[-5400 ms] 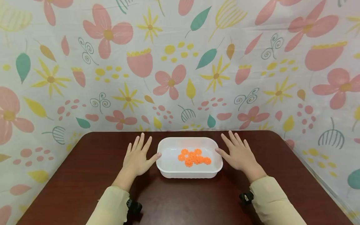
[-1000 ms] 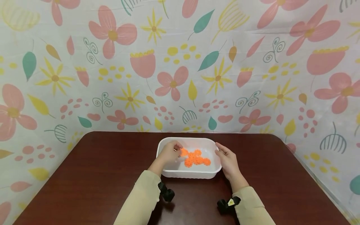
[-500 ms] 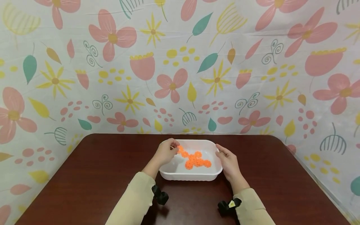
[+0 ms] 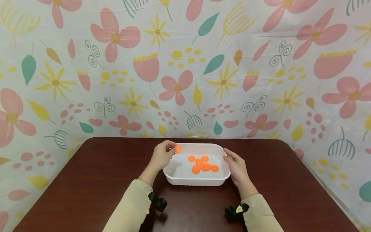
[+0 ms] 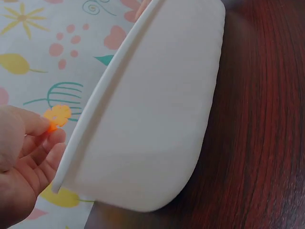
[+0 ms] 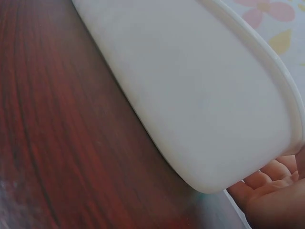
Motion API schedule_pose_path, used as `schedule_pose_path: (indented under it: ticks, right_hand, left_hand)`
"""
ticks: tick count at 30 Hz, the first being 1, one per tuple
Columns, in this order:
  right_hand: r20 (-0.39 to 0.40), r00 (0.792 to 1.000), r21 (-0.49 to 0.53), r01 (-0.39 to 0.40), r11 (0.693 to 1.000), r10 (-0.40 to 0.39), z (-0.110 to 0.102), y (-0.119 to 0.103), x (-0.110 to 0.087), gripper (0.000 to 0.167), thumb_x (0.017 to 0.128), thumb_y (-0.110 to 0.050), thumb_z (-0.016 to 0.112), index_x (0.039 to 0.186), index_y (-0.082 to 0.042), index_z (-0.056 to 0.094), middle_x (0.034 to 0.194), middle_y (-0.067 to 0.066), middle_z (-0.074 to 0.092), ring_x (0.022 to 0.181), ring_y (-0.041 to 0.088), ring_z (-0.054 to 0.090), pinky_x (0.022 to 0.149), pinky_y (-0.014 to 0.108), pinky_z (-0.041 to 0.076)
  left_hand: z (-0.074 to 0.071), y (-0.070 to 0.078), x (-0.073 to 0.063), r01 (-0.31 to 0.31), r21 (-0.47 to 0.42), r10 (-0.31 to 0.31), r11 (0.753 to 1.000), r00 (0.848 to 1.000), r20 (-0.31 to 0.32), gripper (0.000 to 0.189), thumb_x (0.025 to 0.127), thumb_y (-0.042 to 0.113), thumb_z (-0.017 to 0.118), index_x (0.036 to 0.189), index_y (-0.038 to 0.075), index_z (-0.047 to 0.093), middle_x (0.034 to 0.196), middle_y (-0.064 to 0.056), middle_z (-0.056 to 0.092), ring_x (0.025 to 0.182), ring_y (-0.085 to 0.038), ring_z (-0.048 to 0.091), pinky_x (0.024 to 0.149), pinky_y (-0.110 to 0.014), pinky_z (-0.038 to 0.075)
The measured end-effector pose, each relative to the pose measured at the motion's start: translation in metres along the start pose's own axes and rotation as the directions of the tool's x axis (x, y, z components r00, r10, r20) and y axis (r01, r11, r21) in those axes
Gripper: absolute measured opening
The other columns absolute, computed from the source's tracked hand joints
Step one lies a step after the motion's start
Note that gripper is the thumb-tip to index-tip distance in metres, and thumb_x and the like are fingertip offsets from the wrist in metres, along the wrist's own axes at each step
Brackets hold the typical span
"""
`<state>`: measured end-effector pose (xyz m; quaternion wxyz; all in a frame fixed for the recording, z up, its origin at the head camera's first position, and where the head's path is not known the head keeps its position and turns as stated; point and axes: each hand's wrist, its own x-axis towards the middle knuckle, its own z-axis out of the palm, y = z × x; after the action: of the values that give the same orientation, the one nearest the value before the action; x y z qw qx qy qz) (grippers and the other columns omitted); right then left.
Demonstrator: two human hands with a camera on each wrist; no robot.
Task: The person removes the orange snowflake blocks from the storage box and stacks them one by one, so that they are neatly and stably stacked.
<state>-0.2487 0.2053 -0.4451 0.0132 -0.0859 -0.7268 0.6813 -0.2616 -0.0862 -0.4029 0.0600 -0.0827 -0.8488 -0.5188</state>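
Note:
My left hand pinches an orange flower-shaped plastic piece between thumb and fingertips, above the left end of a white plastic tray. The left wrist view shows the piece just outside the tray's rim line, its notched petals facing up. Several more orange flower-shaped pieces lie clustered in the tray, right of its middle. At the tray's right end my right hand grips the rim, thumb at the top edge. Its curled fingers show behind the tray's corner in the right wrist view.
The tray stands on a dark reddish-brown table with rounded far corners. A flower-printed cloth hangs right behind the table's far edge. Black wrist cameras hang below both sleeves.
Both hands lay spread beside the tray at first. The left has since picked up an orange piece and moved it up and left to the rim; the right has come to hold the tray's right end.

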Motion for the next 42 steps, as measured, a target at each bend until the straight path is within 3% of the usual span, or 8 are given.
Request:
schedule_pose_path:
  ticks: [6,13,22,26,33,37,42]
  right_hand:
    - [-0.006,1.0,0.005,-0.008,1.0,0.008,-0.001,0.001,0.001,0.044,0.098,-0.015,0.049,0.142,-0.01,0.044,0.15,0.012,0.037,0.135,0.02,0.036,0.078,0.003,0.042]
    - [-0.014,1.0,-0.002,-0.014,1.0,0.014,0.0,0.002,0.0,0.044,0.098,-0.016,0.049,0.141,-0.011,0.045,0.15,0.012,0.036,0.135,0.021,0.036,0.078,0.004,0.043]
    - [-0.009,1.0,0.015,-0.014,1.0,0.014,0.002,0.005,0.001,0.045,0.097,-0.017,0.05,0.141,-0.009,0.045,0.15,0.013,0.037,0.136,0.022,0.036,0.076,0.003,0.043]
    - [-0.023,1.0,-0.001,-0.015,1.0,0.015,0.0,0.005,0.001,0.044,0.097,-0.016,0.05,0.14,-0.01,0.046,0.149,0.012,0.038,0.135,0.021,0.037,0.075,0.003,0.043]
    - [-0.016,1.0,-0.003,-0.018,1.0,0.018,-0.001,0.006,0.0,0.044,0.097,-0.015,0.049,0.141,-0.01,0.045,0.149,0.012,0.037,0.135,0.021,0.037,0.076,0.004,0.043]
    - [-0.009,1.0,-0.006,-0.02,1.0,0.02,0.0,0.005,-0.001,0.044,0.097,-0.016,0.049,0.141,-0.011,0.045,0.149,0.012,0.037,0.135,0.021,0.037,0.077,0.005,0.044]
    - [-0.012,1.0,-0.005,-0.016,1.0,0.016,0.0,0.004,0.0,0.044,0.098,-0.017,0.048,0.142,-0.011,0.044,0.151,0.012,0.035,0.135,0.021,0.036,0.076,0.005,0.044]
  left_hand:
    - [-0.007,-0.01,-0.001,-0.005,-0.067,0.0,0.998,0.997,-0.075,0.015,0.09,0.008,0.061,0.104,0.007,0.066,0.095,-0.01,0.067,0.079,-0.023,0.066,0.064,-0.027,0.054]
    - [-0.016,-0.02,-0.006,0.003,-0.141,-0.022,0.99,0.99,-0.138,0.018,0.089,0.007,0.063,0.106,0.004,0.067,0.098,-0.013,0.068,0.079,-0.019,0.066,0.064,-0.026,0.055]
    - [-0.033,-0.038,-0.011,0.048,-0.209,-0.098,0.977,0.967,-0.235,0.018,0.09,0.008,0.062,0.106,0.005,0.067,0.093,-0.015,0.065,0.083,-0.035,0.064,0.069,-0.043,0.056]
    - [-0.035,-0.044,-0.015,0.08,-0.223,-0.136,0.971,0.959,-0.247,0.018,0.09,0.01,0.061,0.107,0.005,0.067,0.093,-0.015,0.065,0.084,-0.035,0.063,0.069,-0.041,0.057]
    - [-0.038,-0.06,-0.022,0.113,-0.256,-0.183,0.96,0.946,-0.268,0.019,0.091,0.01,0.061,0.108,0.005,0.067,0.097,-0.015,0.065,0.084,-0.032,0.063,0.063,-0.024,0.054]
    - [-0.041,-0.068,-0.026,0.125,-0.257,-0.199,0.958,0.938,-0.284,0.019,0.091,0.011,0.061,0.108,0.004,0.067,0.097,-0.016,0.064,0.082,-0.027,0.063,0.064,-0.025,0.055]
    - [-0.045,-0.074,-0.026,0.138,-0.256,-0.209,0.957,0.939,-0.274,0.018,0.091,0.009,0.061,0.108,0.003,0.066,0.096,-0.017,0.063,0.081,-0.026,0.063,0.063,-0.025,0.055]
